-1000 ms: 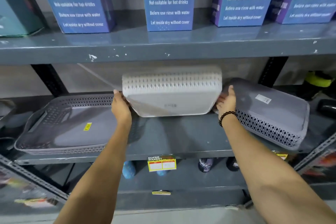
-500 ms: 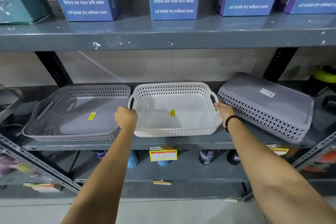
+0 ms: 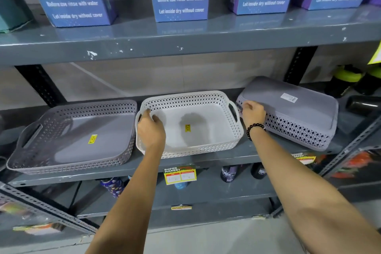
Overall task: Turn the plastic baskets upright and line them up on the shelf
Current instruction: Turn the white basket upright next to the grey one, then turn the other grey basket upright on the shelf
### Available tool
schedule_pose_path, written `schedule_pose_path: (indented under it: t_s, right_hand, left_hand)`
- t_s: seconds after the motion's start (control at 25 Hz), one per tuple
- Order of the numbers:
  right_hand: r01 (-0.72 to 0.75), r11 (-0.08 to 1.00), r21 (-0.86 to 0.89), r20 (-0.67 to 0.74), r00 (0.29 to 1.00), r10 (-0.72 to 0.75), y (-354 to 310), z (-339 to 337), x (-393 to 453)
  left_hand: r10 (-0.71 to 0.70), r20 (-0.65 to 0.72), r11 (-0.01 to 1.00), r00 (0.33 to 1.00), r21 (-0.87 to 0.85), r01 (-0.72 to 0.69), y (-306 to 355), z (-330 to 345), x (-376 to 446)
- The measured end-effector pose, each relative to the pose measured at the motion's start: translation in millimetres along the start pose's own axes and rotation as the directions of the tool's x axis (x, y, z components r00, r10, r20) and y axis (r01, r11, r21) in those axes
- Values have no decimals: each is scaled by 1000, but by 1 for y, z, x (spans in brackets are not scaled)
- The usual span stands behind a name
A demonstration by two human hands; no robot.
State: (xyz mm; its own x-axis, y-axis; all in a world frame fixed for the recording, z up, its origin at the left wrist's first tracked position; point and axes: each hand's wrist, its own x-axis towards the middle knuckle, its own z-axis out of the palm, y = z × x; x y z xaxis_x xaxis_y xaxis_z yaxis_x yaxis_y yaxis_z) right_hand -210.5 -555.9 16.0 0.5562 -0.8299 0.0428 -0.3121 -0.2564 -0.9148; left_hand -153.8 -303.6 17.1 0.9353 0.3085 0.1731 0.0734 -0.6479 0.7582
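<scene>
The left hand (image 3: 150,130) rests curled over the left rim of the white basket (image 3: 198,142), fingers hooked inside its wall. The right hand (image 3: 252,114) is closed on the near left corner of the overturned grey basket (image 3: 288,109), a bead bracelet (image 3: 254,128) on its wrist. The white basket sits upright in the middle of the shelf (image 3: 144,168); an upright grey basket (image 3: 68,140) stands just beside it on the left. The overturned one lies bottom-up at the right, tilted.
</scene>
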Motion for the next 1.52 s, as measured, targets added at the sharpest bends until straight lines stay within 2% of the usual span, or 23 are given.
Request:
schedule_pose_path:
  t_s: [0.12, 0.2, 0.32, 0.4, 0.56, 0.68, 0.8, 0.88, 0.96, 1.0, 1.08, 1.12, 1.16, 1.2, 1.24, 1.32, 1.4, 1.48, 1.52]
  right_hand:
    - [29, 1000, -12, -142, 989, -30, 1, -24, 9]
    - [-3, 999, -42, -230, 973, -6, 9, -48, 19]
    - [-155, 978, -139, -290, 951, 109, 30, -88, 43]
    - [-243, 953, -179, -305, 935, 181, 42, -110, 63]
    - [-313, 901, -300, -312, 925, 217, 66, -141, 112]
    - [-432, 856, -282, -203, 899, 387, 88, -156, 154]
    - [-476, 842, -253, -107, 879, 465, 89, -164, 177]
    - [-482, 847, -223, -71, 875, 479, 79, -166, 183]
    - [-495, 864, -96, -107, 868, 485, 69, -166, 184]
    - [-459, 888, -11, -189, 873, 449, 66, -168, 187]
    - [-287, 927, 243, -315, 880, 355, 58, -175, 186]
    - [-173, 907, 383, -356, 879, 318, 55, -180, 184]
    - [-88, 825, 558, -356, 873, 334, 54, -185, 183]
    - [-67, 700, 711, -301, 871, 390, 53, -191, 176]
    - [-91, 582, 808, -212, 877, 432, 57, -195, 174]
    - [-180, 476, 861, -62, 892, 449, 67, -197, 167]
    - [-242, 507, 827, 15, 912, 411, 83, -195, 171]
    - [-326, 502, 801, 87, 893, 441, 85, -195, 165]
    - [-357, 551, 754, 72, 879, 471, 83, -196, 160]
  left_hand:
    - [114, 90, 990, 989, -93, -105, 40, 32, -1]
    - [224, 195, 967, 955, -165, -193, 73, 61, -9]
    - [344, 368, 931, 864, -253, -263, 126, 101, -28]
    - [383, 483, 922, 788, -249, -296, 158, 126, -36]
    - [330, 663, 941, 672, -171, -294, 213, 181, -40]
    - [210, 747, 967, 631, -63, -247, 234, 226, -39]
    - [117, 796, 986, 594, -22, -165, 230, 258, -32]
    - [102, 790, 994, 605, -62, -86, 224, 268, -31]
    - [72, 734, 995, 676, -96, -2, 224, 262, -38]
    - [57, 685, 989, 727, -136, 50, 226, 257, -40]
    - [33, 538, 920, 843, -346, 185, 227, 247, -40]
    - [30, 512, 861, 859, -450, 238, 224, 241, -39]
    - [39, 500, 779, 865, -558, 287, 220, 234, -41]
    - [77, 463, 742, 883, -618, 259, 213, 225, -42]
    - [39, 475, 683, 879, -655, 323, 203, 215, -41]
    - [67, 547, 700, 835, -622, 351, 188, 206, -34]
    - [51, 620, 817, 783, -476, 324, 181, 200, -25]
    - [47, 650, 945, 759, -274, 176, 180, 194, -21]
    - [35, 642, 992, 766, -118, 53, 181, 191, -22]
